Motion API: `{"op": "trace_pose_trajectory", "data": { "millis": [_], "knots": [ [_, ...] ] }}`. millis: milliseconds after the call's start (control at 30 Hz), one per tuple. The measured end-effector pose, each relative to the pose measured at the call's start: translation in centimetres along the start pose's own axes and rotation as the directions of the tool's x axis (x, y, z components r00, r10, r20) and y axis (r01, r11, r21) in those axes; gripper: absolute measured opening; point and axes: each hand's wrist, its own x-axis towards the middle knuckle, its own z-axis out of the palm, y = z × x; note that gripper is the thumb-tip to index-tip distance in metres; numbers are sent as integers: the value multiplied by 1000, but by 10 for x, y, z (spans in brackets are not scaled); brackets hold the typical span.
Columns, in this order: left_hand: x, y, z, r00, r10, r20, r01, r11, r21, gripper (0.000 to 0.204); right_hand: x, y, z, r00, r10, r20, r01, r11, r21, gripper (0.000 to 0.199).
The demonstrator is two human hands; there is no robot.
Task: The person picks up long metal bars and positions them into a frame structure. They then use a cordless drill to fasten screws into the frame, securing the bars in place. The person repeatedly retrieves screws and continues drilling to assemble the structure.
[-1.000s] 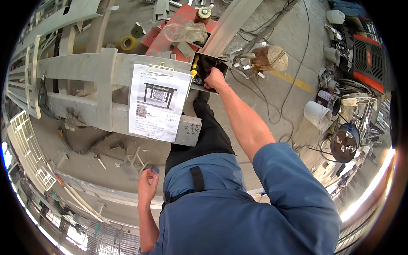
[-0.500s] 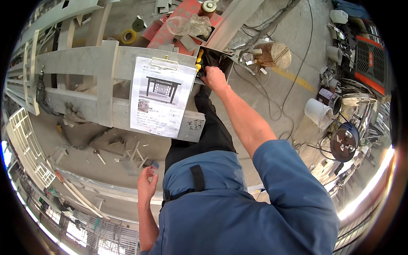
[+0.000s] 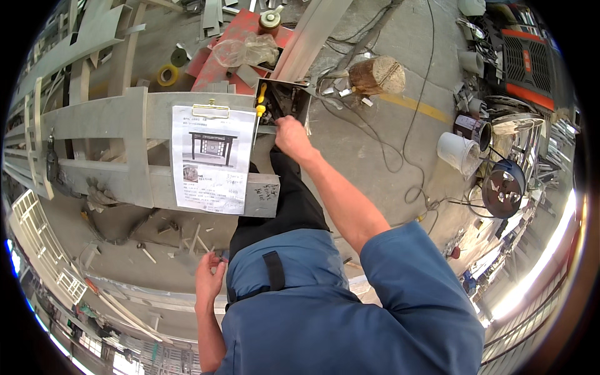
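My right hand (image 3: 294,139) is curled at the near edge of an open metal box (image 3: 301,106). What its fingers hold, if anything, is hidden. Dark tools lie jumbled inside the box, and a yellow-handled tool (image 3: 260,100) stands up at its left side. Left of that, a clipboard (image 3: 211,112) with a printed sheet (image 3: 209,156) rests on grey metal beams (image 3: 262,197). My left hand (image 3: 209,280) hangs low beside my hip with bent fingers. A small bluish thing shows at its fingertips, too small to name.
Yellow tape (image 3: 167,75) and a red metal piece (image 3: 240,28) with a clear plastic bag lie beyond the beams. Right of the box stands a wooden stump (image 3: 377,75). Cables (image 3: 409,144) snake over the floor toward a white bucket (image 3: 455,150) and an orange-black machine (image 3: 528,65).
My right hand has drawn back from inside the box toward its near edge. The whole view has shifted, so the clipboard and box sit further left and lower. My left hand stays low.
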Motion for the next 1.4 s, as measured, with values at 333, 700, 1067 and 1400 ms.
{"op": "trace_pose_trajectory", "data": {
  "millis": [333,700,1067,1400],
  "knots": [
    [-2,-2,-6,1000,-20,-18,20,1000,-15,40,27,-6,21,917,351,-190,-323,932,163,36],
    [-11,-18,-7,998,-35,-48,36,999,14,41,53,11,13,975,218,-37,-221,961,-169,16],
    [5,94,-19,970,227,-91,-235,968,-85,34,-63,-49,-93,954,189,234,-300,600,742,21],
    [4,245,16,587,804,-96,-809,583,-74,22,-171,-111,-193,942,-134,308,-191,541,819,20]
  ]
}}
